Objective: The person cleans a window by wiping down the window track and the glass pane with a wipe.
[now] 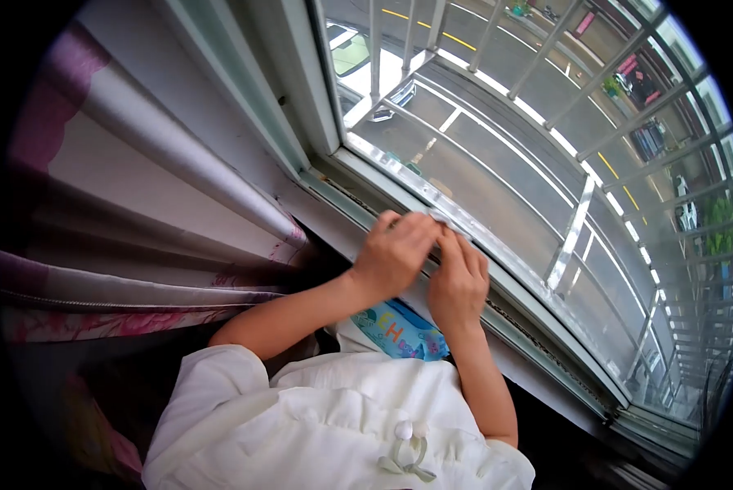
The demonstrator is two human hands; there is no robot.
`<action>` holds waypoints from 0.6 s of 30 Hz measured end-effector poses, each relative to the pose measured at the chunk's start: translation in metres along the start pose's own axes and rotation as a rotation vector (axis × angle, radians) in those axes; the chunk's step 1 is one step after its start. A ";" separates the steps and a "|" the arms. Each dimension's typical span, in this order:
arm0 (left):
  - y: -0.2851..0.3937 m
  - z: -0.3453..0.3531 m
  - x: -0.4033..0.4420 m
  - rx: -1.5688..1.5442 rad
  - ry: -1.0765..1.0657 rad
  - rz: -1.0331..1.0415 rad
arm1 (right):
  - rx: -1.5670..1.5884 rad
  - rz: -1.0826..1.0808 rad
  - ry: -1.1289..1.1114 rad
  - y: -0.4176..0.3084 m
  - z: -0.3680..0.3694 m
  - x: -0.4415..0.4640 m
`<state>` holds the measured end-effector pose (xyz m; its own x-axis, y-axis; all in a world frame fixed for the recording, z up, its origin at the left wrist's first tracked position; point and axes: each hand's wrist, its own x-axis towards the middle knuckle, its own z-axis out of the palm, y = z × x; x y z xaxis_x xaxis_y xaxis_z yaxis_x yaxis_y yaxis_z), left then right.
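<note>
A small pale piece (439, 216), perhaps cloth or tissue, shows at the person's fingertips, over the inner edge of the window frame (482, 251). The left hand (392, 255) has its fingers bent and drawn together beside it; the right hand (459, 282) meets it there, fingers lightly curled. Which grip actually has hold of the piece cannot be told. With so little of it showing, a loose pinch could let it slip into the gritty track (538, 335), or outward towards the railing (574, 233) and the street (497, 155) if the window is open there, which is unclear. Pressing hard along the frame could scrape the fingers. Between the forearms lies a blue packet (401, 331), which an elbow swing might knock. The curtain (178, 175) hangs near the left forearm and could snag it.
</note>
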<state>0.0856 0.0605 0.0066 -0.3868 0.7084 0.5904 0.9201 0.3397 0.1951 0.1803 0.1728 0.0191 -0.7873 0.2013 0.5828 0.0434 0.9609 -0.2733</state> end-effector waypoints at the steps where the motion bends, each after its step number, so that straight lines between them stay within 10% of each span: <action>1: -0.013 -0.005 -0.002 0.047 0.002 -0.037 | 0.045 -0.042 -0.022 -0.006 0.009 0.013; 18: -0.073 -0.008 -0.011 0.206 0.099 -0.207 | 0.065 -0.183 -0.137 -0.036 0.062 0.054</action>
<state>0.0234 0.0227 -0.0075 -0.5471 0.5512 0.6300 0.7866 0.5959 0.1618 0.0982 0.1370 0.0126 -0.8549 -0.0073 0.5187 -0.1443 0.9638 -0.2243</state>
